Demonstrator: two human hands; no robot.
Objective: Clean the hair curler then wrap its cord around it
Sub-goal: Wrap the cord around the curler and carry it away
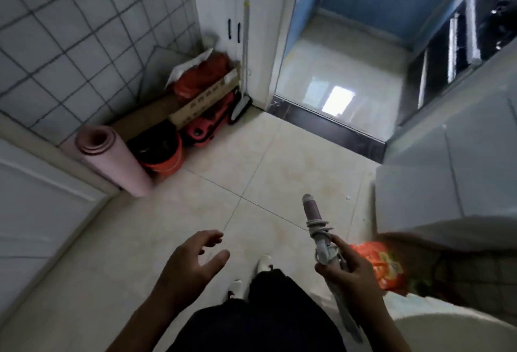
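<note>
The hair curler (314, 218) is a slim wand with a pinkish barrel and a pale handle, pointing up and away from me over the tiled floor. Its grey cord (318, 226) is wound in several loops around the middle of the wand. My right hand (354, 273) grips the handle end, fingers closed around it. My left hand (193, 263) hovers to the left of it at about the same height, empty, with fingers spread and curled.
A rolled pink mat (112, 158), an orange bucket (162, 155), red cases and a cardboard box (204, 99) crowd the left corner. A grey cabinet (447, 172) stands right, with an orange bag (383, 265) below it. A doorway with a dark threshold (330, 125) lies ahead.
</note>
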